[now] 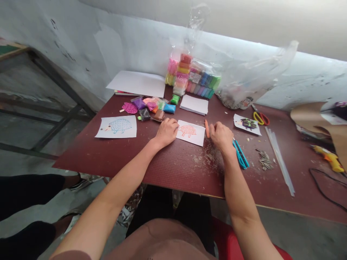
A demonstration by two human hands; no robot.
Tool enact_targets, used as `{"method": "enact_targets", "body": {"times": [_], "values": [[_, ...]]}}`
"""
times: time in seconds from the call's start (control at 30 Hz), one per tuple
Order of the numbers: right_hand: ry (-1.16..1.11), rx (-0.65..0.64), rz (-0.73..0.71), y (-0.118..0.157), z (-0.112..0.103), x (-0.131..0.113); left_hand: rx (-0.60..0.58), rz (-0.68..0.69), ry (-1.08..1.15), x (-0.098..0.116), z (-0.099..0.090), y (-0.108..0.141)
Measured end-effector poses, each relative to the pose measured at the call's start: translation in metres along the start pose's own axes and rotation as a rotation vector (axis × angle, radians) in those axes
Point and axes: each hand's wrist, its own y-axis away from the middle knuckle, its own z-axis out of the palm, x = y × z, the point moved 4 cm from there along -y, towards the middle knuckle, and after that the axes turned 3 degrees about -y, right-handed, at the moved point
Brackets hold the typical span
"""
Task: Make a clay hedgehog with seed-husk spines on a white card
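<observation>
Head: hands (167,132) (221,135) beside orange drawing (188,131)

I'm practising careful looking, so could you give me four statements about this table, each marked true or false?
1. The left hand is at the orange drawing. True.
2. The orange pen lies left of the blue drawing. False: the pen is between the orange drawing and the right hand.
3. The teal cutter lies beside the right wrist. True.
4. The scissors are in the left hand. False: the scissors lie on the table.
</observation>
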Motion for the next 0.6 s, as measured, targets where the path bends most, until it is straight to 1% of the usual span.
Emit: {"method": "enact_targets", "body": {"times": [0.07, 0.13, 0.33, 0.43, 0.5, 0.6], "values": [[0.078, -0.103, 0.045, 0.003, 0.002, -0.005, 0.003, -0.009, -0.003, 0.000, 0.000, 0.000], [0.116, -0.132, 0.048, 0.004, 0.004, -0.010, 0.012, -0.028, -0.005, 0.000, 0.000, 0.001], [0.104, -0.004, 0.050, 0.001, 0.002, -0.013, 0.012, -0.062, -0.013, 0.002, 0.000, 0.001], [0.064, 0.107, -0.008, 0.001, -0.003, -0.015, 0.002, -0.078, -0.009, 0.003, -0.002, 0.000], [0.022, 0.166, -0.060, 0.002, -0.008, -0.019, 0.021, -0.071, -0.001, 0.004, -0.005, 0.001], [-0.059, 0.180, -0.133, 0.005, -0.010, -0.029, 0.072, -0.054, 0.020, 0.007, -0.010, 0.002]]}}
